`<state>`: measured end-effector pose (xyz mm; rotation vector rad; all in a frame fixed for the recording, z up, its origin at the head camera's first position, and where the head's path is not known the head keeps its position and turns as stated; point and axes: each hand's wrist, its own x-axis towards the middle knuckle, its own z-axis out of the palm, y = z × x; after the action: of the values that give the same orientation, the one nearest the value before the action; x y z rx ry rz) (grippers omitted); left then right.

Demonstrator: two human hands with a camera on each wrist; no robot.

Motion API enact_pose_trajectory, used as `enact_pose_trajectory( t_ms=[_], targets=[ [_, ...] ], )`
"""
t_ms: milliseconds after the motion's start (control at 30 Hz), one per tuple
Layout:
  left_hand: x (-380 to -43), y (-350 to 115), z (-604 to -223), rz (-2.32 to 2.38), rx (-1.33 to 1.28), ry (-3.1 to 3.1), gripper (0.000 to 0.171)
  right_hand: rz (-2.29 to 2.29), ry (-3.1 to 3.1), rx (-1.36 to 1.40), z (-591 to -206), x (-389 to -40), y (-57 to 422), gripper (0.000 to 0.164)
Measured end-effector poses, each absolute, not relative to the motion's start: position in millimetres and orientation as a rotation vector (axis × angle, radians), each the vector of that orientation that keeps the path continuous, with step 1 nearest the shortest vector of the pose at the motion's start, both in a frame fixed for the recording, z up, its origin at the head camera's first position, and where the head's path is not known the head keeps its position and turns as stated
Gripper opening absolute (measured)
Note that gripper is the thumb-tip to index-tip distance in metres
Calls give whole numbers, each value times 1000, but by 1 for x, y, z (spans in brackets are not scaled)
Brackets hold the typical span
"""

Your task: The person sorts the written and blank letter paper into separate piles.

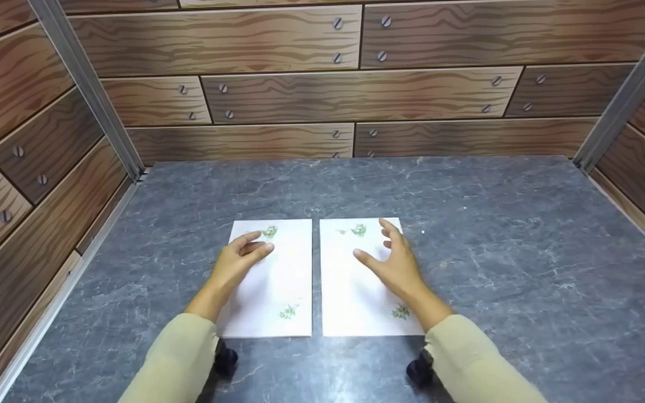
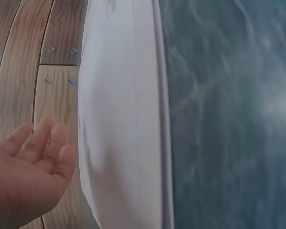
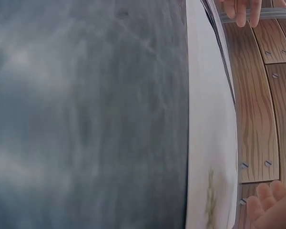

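Observation:
Two white rectangles with small green plant prints lie side by side, a narrow strip of table between them. Over the left white rectangle (image 1: 286,274) is my left hand (image 1: 234,267), its fingers loosely bent and holding nothing. My right hand (image 1: 398,268) hovers over the right white rectangle (image 1: 347,285), thumb and fingers spread apart with nothing between them. The left wrist view shows the left palm (image 2: 31,179) beside a white rectangle (image 2: 119,119) with a thin edge. In the right wrist view, right fingertips (image 3: 264,198) show at lower right.
The dark grey marbled table (image 1: 501,257) extends around both rectangles. Wood-patterned panels (image 1: 277,42) stand behind and at both sides, with metal posts (image 1: 90,84) at the back corners. Black wrist mounts (image 1: 420,369) show below the sleeves (image 1: 476,358).

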<state>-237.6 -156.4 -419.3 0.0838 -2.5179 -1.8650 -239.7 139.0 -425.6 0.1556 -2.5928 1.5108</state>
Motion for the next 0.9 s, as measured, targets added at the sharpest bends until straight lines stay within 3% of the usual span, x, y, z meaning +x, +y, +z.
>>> enact_pose_trajectory(
  t_ms=[900],
  targets=[
    [-228,-214,-425,-1793,137,-2668,75,1466,-2740,224,-424,-239,86,92]
  ],
)
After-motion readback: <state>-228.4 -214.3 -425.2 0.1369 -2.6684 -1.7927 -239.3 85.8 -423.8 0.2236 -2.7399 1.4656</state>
